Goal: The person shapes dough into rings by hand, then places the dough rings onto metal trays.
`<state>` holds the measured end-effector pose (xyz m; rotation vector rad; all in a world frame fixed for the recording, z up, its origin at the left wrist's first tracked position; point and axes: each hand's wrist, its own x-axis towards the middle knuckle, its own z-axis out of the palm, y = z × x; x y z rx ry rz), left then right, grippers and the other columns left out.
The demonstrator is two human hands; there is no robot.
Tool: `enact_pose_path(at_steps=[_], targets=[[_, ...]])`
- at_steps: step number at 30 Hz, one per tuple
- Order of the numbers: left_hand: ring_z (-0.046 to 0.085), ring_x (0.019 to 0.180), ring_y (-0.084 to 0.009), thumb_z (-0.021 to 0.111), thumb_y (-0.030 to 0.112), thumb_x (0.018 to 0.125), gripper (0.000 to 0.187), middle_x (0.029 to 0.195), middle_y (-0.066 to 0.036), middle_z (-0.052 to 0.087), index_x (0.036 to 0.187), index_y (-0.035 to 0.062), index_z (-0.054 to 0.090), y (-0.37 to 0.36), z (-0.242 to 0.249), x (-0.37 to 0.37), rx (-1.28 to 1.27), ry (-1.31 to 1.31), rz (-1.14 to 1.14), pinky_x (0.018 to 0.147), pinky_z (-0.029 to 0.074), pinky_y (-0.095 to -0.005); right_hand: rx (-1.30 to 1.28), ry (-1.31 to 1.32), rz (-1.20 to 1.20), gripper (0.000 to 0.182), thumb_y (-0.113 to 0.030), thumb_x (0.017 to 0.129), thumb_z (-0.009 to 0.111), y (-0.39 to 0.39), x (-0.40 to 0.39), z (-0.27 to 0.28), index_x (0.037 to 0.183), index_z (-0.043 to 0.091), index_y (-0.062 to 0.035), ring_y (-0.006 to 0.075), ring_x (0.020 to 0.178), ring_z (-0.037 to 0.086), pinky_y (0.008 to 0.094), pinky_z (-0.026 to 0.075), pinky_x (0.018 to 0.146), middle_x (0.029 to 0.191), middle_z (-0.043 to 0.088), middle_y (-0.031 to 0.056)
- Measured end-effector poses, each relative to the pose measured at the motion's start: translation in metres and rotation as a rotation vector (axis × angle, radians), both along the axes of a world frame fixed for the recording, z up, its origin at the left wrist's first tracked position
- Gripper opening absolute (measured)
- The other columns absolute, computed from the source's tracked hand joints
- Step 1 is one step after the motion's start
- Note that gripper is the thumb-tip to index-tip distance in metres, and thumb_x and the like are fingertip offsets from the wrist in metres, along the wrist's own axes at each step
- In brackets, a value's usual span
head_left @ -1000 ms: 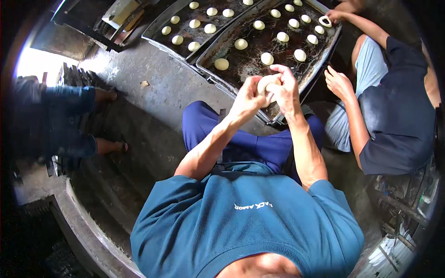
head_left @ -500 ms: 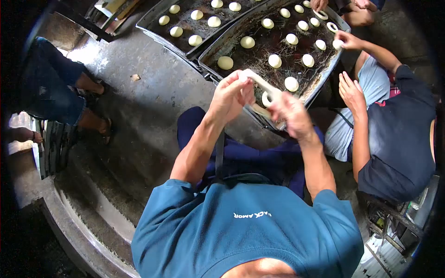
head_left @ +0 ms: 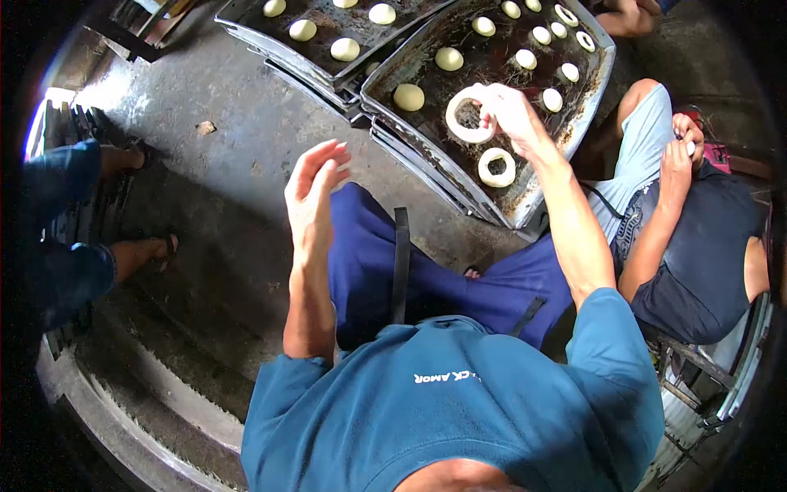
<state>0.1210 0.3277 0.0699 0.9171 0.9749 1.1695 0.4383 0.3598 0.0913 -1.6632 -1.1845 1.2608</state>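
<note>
The right hand (head_left: pixel 510 111) is pinching a dough ring (head_left: pixel 469 115) by its rim between thumb and fingertips, holding it just above the dark baking tray (head_left: pixel 602 61), with the ring hanging to the thumb side of the fingers. The left hand (head_left: pixel 316 193) is hanging open and empty over the lap, fingers loosely spread and gripping nothing, well apart from the dough. Just beyond the right fingertips, toward the tray's near edge, a second ring (head_left: pixel 497 167) is already lying flat on the metal, and three more small rings (head_left: pixel 577 31) are sitting at the far corner. The rest looks unshaped: round dough balls (head_left: pixel 449 58) are dotting the middle of this tray and filling the neighbouring tray (head_left: pixel 246 23) past the left fingertips, so by my judgement the shaping is only partly through, with most pieces left to do. A co-worker's hands (head_left: pixel 679 156), off to the outer side of the right wrist, are working something small that cannot be made out. The trays are resting on a rough, stained concrete floor (head_left: pixel 238 180), in a dim room, with another person's feet in sandals (head_left: pixel 156 246) standing away beyond the left hand.
</note>
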Motion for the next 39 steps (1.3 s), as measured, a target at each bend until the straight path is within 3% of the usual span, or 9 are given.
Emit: enact_pose_path(at_steps=[8, 12, 14, 16, 20, 22, 23, 27, 39], targets=[[0.061, 0.096, -0.0168, 0.053, 0.015, 0.093, 0.026, 0.102, -0.01, 0.064, 0.112, -0.0015, 0.059, 0.038, 0.01, 0.035, 0.177, 0.262, -0.202, 0.085, 0.049, -0.0298, -0.052, -0.383, 0.201, 0.034, -0.032, 0.094, 0.047, 0.001, 0.029, -0.039, 0.088, 0.054, 0.0002, 0.0114, 0.058, 0.055, 0.0272, 0.046, 0.051, 0.067, 0.052, 0.0059], [0.064, 0.091, -0.0247, 0.052, 0.013, 0.09, 0.023, 0.101, -0.015, 0.065, 0.102, -0.0039, 0.062, 0.11, -0.018, 0.114, 0.802, 0.948, -0.305, 0.08, 0.05, -0.0325, 0.276, -0.885, 0.163, 0.03, -0.024, 0.089, 0.054, 0.011, 0.049, -0.052, 0.108, 0.061, -0.0022, 0.0162, 0.073, 0.063, 0.0313, 0.051, 0.07, 0.079, 0.065, 0.0107], [0.063, 0.093, -0.0326, 0.051, 0.009, 0.086, 0.019, 0.097, -0.02, 0.064, 0.094, -0.0033, 0.063, 0.144, -0.045, 0.141, 0.914, 1.397, -0.687, 0.08, 0.05, -0.0382, 0.158, -0.632, 0.122, 0.031, -0.024, 0.088, 0.053, 0.011, 0.034, -0.005, 0.108, 0.061, -0.002, 0.0284, 0.084, 0.067, 0.0368, 0.05, 0.075, 0.089, 0.067, 0.0181], [0.062, 0.089, -0.0342, 0.053, 0.01, 0.082, 0.017, 0.088, -0.02, 0.064, 0.089, -0.0029, 0.062, 0.159, -0.076, 0.152, 0.97, 1.599, -0.793, 0.077, 0.05, -0.0412, 0.248, -0.523, 0.158, 0.03, -0.025, 0.087, 0.057, 0.02, 0.04, 0.003, 0.108, 0.062, -0.0035, 0.019, 0.077, 0.066, 0.0325, 0.049, 0.072, 0.083, 0.067, 0.0152], [0.063, 0.08, -0.0298, 0.057, 0.015, 0.078, 0.023, 0.084, -0.018, 0.063, 0.094, -0.0013, 0.06, 0.133, -0.039, 0.16, 0.757, 1.6, -0.76, 0.069, 0.05, -0.036, 0.461, -0.42, 0.169, 0.028, -0.023, 0.087, 0.059, 0.02, 0.044, 0.01, 0.105, 0.062, -0.0022, 0.0213, 0.084, 0.067, 0.0314, 0.051, 0.075, 0.089, 0.068, 0.0158], [0.062, 0.077, -0.0234, 0.06, 0.017, 0.079, 0.024, 0.084, -0.016, 0.062, 0.096, -0.0007, 0.059, 0.112, -0.006, 0.159, 0.5, 1.339, -0.834, 0.066, 0.048, -0.0326, 0.449, -0.287, 0.17, 0.029, -0.02, 0.089, 0.059, 0.009, 0.044, 0.007, 0.11, 0.062, -0.0004, 0.0116, 0.08, 0.06, 0.0255, 0.048, 0.074, 0.091, 0.068, 0.0079], [0.059, 0.074, -0.0157, 0.065, 0.019, 0.08, 0.026, 0.083, -0.011, 0.062, 0.096, 0.0009, 0.057, 0.104, -0.009, 0.155, 0.52, 1.109, -0.62, 0.064, 0.046, -0.0303, 0.475, -0.245, 0.141, 0.031, -0.023, 0.085, 0.063, 0.007, 0.044, 0.003, 0.109, 0.062, -0.0039, 0.0235, 0.088, 0.067, 0.0314, 0.052, 0.08, 0.097, 0.068, 0.0141], [0.061, 0.088, -0.0156, 0.068, 0.016, 0.085, 0.044, 0.098, -0.009, 0.063, 0.123, 0.0037, 0.051, 0.076, 0.026, 0.177, 0.17, 0.225, -0.308, 0.076, 0.051, -0.0279, 0.501, 0.09, 0.145, 0.06, -0.021, 0.082, 0.065, 0.009, 0.049, -0.004, 0.132, 0.042, 0.0007, 0.0289, 0.099, 0.063, 0.0342, 0.051, 0.083, 0.107, 0.062, 0.0254], [0.061, 0.086, -0.0167, 0.054, -0.004, 0.071, 0.056, 0.096, -0.014, 0.062, 0.125, -0.0021, 0.04, 0.006, 0.086, 0.223, 0.394, 0.351, -0.207, 0.074, 0.05, -0.028, 0.617, 0.344, 0.162, 0.054, -0.005, 0.071, 0.067, -0.031, 0.065, 0.042, 0.121, 0.049, 0.0038, 0.0126, 0.075, 0.061, 0.0255, 0.049, 0.068, 0.083, 0.064, 0.0095]])
